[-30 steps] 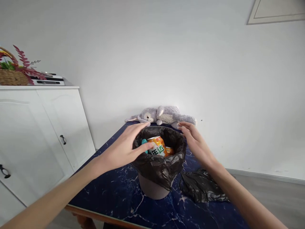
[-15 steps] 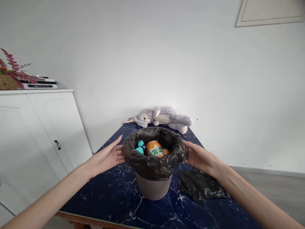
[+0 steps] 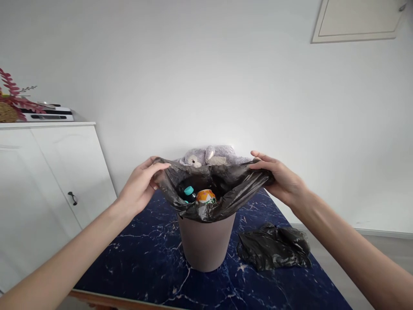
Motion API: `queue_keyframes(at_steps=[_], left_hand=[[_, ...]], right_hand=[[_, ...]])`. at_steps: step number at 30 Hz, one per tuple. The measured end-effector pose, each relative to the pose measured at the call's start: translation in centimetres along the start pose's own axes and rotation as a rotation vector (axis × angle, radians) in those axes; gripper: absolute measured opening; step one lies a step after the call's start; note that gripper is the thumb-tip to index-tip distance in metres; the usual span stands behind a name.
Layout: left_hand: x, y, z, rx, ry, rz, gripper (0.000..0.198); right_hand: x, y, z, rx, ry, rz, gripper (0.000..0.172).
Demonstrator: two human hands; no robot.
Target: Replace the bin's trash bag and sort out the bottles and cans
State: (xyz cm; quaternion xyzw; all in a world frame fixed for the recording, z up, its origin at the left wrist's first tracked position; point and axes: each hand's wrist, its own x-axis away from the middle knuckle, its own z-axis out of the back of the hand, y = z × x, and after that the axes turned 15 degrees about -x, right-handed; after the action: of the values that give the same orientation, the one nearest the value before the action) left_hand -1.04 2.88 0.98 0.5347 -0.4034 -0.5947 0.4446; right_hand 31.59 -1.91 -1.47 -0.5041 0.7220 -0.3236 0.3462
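Observation:
A greyish-brown trash bin (image 3: 206,243) stands upright on the blue marbled table. Its black trash bag (image 3: 209,211) is stretched wide and raised at both sides above the rim. My left hand (image 3: 140,183) pinches the bag's left edge, thumb on top. On the opposite side my right hand (image 3: 279,176) grips the right edge between thumb and fingers. Inside the bag lie an orange can (image 3: 205,196) with a white and green label and a dark bottle with a teal cap (image 3: 189,190). Another teal piece beside the bottle is mostly hidden.
A second black plastic bag (image 3: 274,247) lies crumpled on the table (image 3: 145,267), right of the bin. Behind the bin a grey plush toy (image 3: 222,151) rests against the wall. At the left stands a white cabinet (image 3: 64,168) with a plant basket (image 3: 8,112) on top.
Both hands have closed on the bag's edges and pulled them up and outward. The folded-over bag rim has come up off the bin's sides, showing more of the bin.

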Motion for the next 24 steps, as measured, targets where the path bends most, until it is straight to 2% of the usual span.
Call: queue_keyframes(at_steps=[4,11,18,21,24], left_hand=[[0.7,0.2,1.5,0.028,0.153,-0.063,0.037],[4.4,-2.0,4.8,0.008,0.200,-0.028,0.051],[8.8,-5.3,6.8,-0.188,0.252,-0.111,0.042],[9.5,-6.5,7.7,-0.127,0.258,-0.068,0.036],[9.5,-9.2,8.3,0.013,0.257,0.027,0.024]], right_hand=[[0.7,-0.8,1.9,0.058,0.039,0.067,0.055],[4.8,0.4,7.0,0.115,0.160,-0.033,0.057],[9.5,2.8,10.2,0.091,0.209,-0.167,0.068],[10.4,4.1,11.2,0.016,0.227,-0.184,0.064],[10.8,5.8,12.5,-0.105,0.237,-0.130,0.055]])
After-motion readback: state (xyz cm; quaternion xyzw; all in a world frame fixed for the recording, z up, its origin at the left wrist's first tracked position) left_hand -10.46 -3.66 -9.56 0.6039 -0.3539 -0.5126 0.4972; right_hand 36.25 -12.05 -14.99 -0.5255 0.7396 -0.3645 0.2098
